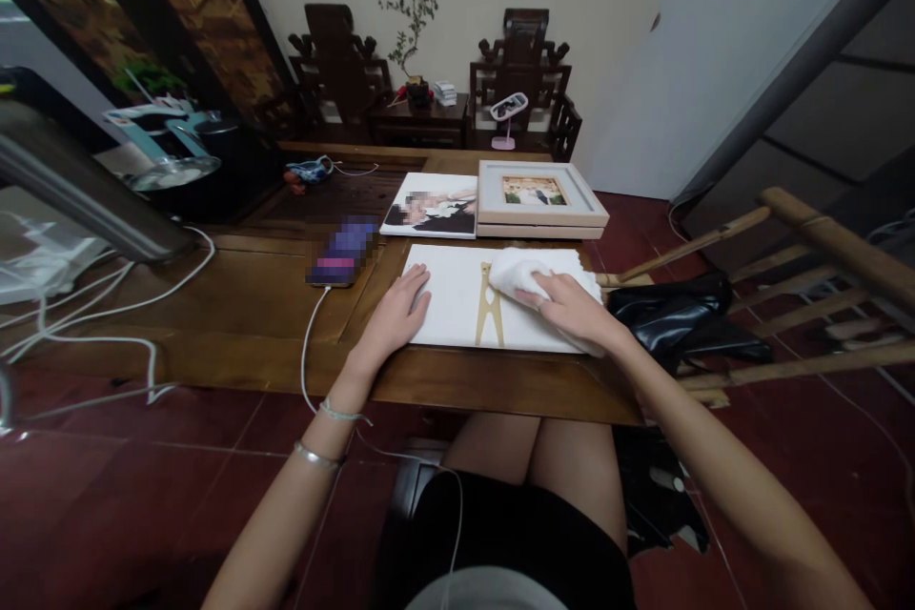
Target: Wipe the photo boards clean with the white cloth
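A white rectangular panel [450, 300] lies flat near the front edge of the wooden table, with a gold, narrow A-shaped piece [489, 310] down its middle. My left hand [398, 305] rests on the panel's left edge, fingers stretched out and holding nothing. Bunched under the fingers of my right hand [572, 305] is a white cloth [518, 269], pressed on the panel's right half beside the gold piece. Part of the cloth spreads toward the panel's far right corner. My right palm hides some of it.
Behind the panel are a photo print [433, 205] and a framed picture [539, 193]. A phone [341, 253] on a white cable lies to the left. Farther left stand a grey cylinder [78, 181] and tangled cables [92, 338]. A bamboo chair [807, 248] with a black bag [672, 310] is at right.
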